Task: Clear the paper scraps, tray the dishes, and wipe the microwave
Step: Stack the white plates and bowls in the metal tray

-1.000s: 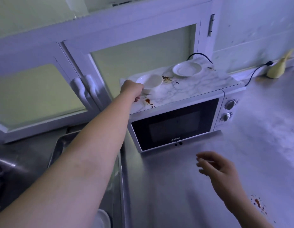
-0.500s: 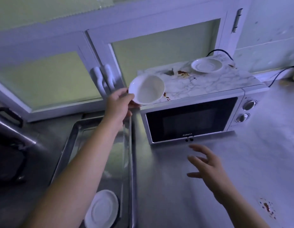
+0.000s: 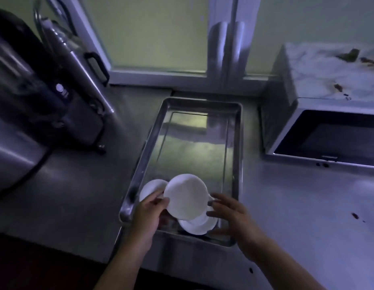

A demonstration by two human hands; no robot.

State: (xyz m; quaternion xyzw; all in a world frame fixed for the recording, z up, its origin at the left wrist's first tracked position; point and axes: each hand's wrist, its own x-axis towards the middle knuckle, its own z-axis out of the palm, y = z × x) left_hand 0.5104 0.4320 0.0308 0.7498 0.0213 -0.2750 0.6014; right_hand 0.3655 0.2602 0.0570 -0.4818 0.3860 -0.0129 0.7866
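My left hand (image 3: 149,212) grips a small white bowl (image 3: 186,195) by its left rim and holds it tilted over the near end of the steel tray (image 3: 238,143). My right hand (image 3: 227,212) is beside the bowl's right edge, fingers spread and touching or nearly touching it. Two white dishes lie in the tray under the bowl: one plate (image 3: 151,188) at the left, another plate (image 3: 199,226) at the near right. The microwave (image 3: 328,135) stands at the right, its marbled top marked with brown-red stains (image 3: 338,87).
A dark, steel-sided appliance (image 3: 46,97) with a cable fills the left of the counter. White-framed cabinet doors (image 3: 225,49) rise behind the tray. Small dark-red spots (image 3: 355,215) lie on the counter at the right. The counter's front edge runs just below the tray.
My left hand carried the bowl from the microwave's top down to the tray. My right hand moved left to the bowl. The view swung left and down, away from the microwave.
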